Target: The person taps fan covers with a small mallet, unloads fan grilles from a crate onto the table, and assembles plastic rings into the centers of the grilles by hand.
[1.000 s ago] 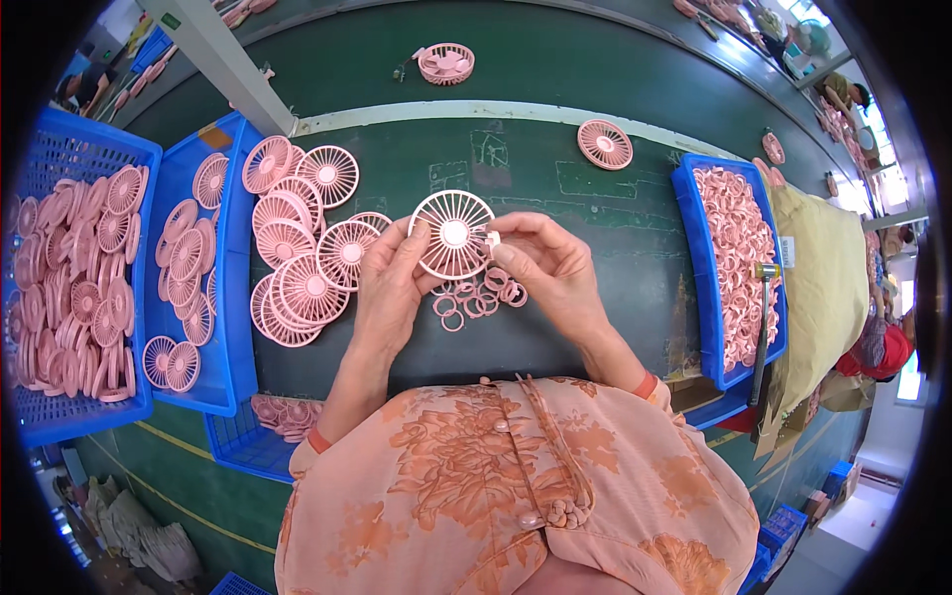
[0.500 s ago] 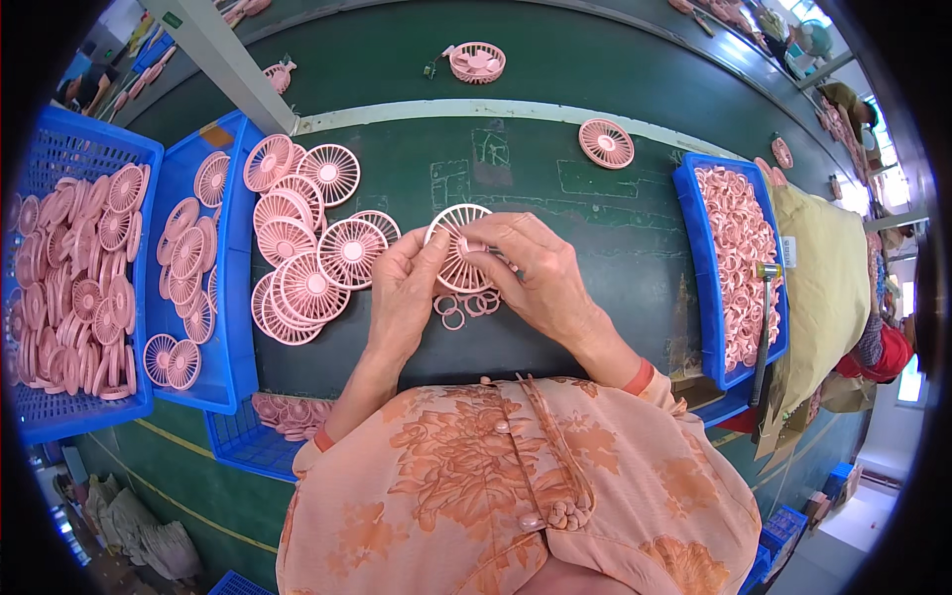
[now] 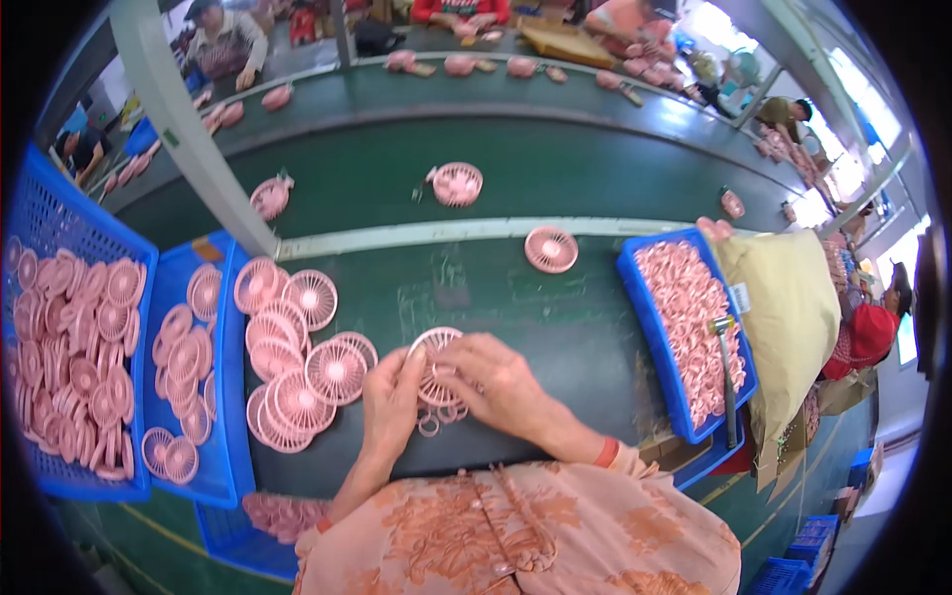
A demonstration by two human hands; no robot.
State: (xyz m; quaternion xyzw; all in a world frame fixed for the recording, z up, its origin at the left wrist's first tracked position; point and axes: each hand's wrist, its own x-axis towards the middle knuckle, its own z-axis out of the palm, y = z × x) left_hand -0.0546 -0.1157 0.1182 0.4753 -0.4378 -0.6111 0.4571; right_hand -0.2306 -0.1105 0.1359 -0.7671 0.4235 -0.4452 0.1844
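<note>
Though narrow, left grip [image 3: 391, 399] on grille [image 3: 428, 379]

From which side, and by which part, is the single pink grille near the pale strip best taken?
The pink grille is probably best pinched by its round rim, from above and the near side: it lies flat and alone, with the pale strip just behind.

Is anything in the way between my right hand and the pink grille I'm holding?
Nothing visible is: your right hand is over the pink grille, which your left hand holds at its left side. The loose rings lie nearer you, not between.
</note>
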